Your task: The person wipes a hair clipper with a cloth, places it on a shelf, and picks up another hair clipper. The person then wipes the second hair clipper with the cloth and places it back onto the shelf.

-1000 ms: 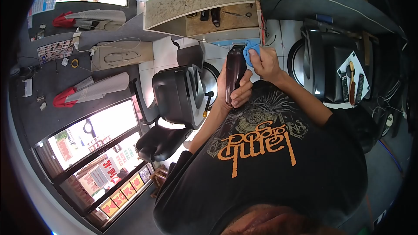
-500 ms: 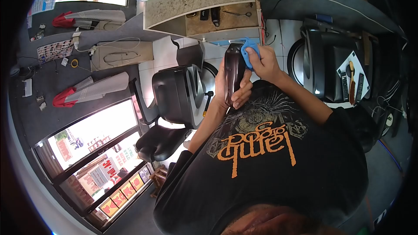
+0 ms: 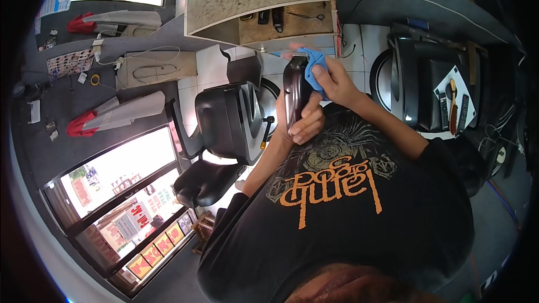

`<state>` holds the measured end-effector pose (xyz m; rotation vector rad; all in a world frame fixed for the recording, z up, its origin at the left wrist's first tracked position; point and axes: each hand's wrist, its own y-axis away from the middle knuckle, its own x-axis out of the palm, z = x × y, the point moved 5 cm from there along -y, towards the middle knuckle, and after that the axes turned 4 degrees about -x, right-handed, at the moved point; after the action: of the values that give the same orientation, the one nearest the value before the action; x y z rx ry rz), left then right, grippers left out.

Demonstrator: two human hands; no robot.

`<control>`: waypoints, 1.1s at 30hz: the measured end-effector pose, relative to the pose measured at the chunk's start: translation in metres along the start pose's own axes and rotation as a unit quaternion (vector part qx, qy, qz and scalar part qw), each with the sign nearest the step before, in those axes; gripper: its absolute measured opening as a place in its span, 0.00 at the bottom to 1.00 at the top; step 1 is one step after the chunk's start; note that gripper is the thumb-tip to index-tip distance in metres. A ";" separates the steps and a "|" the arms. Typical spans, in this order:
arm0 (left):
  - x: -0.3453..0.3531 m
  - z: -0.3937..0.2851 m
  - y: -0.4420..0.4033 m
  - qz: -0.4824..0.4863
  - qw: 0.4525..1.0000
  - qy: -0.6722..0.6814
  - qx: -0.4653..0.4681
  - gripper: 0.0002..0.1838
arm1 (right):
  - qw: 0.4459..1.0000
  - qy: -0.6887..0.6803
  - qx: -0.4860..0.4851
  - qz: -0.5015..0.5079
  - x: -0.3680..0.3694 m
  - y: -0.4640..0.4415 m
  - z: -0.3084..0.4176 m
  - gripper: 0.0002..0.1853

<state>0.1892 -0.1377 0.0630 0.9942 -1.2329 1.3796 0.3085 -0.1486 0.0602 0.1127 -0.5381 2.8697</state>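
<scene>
My left hand (image 3: 306, 125) is wrapped round the body of a dark, glossy hair clipper (image 3: 296, 91), held upright in front of my chest. In my right hand (image 3: 337, 81) a blue cloth (image 3: 315, 69) is pinched under the thumb. The cloth lies against the upper right side of the clipper, by its blade end. Blurred right fingertips reach over the top of the clipper, and the cloth partly hides the blade.
Ahead stands a counter (image 3: 224, 14) with an open shelf holding scissors (image 3: 306, 16) and a black clipper (image 3: 278, 19). A black barber chair (image 3: 219, 115) is at left, another (image 3: 426, 90) at right bearing a white board (image 3: 457, 92) with remotes and a brush.
The clipper has shifted slightly left and tilted a little. My right hand has moved left with the cloth, its fingers now over the clipper's top end.
</scene>
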 end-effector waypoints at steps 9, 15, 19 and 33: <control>-0.008 0.001 0.003 -0.067 0.996 -0.055 -0.004 0.51 | 0.983 0.140 -0.084 -0.090 -0.007 0.012 -0.009 0.20; -0.007 0.001 0.004 -0.009 0.999 -0.047 0.006 0.50 | 0.983 -0.096 -0.007 -0.154 -0.004 0.015 -0.020 0.20; -0.010 0.004 0.006 -0.042 0.998 -0.039 -0.002 0.49 | 0.997 -0.005 -0.037 -0.071 -0.004 0.011 -0.012 0.24; -0.011 0.008 0.008 -0.018 1.000 0.009 -0.005 0.46 | 0.991 -0.039 0.035 -0.126 -0.005 0.025 -0.027 0.22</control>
<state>0.1831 -0.1471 0.0517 0.9903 -1.2019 1.3513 0.3069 -0.1626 0.0258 0.2842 -0.4045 2.6464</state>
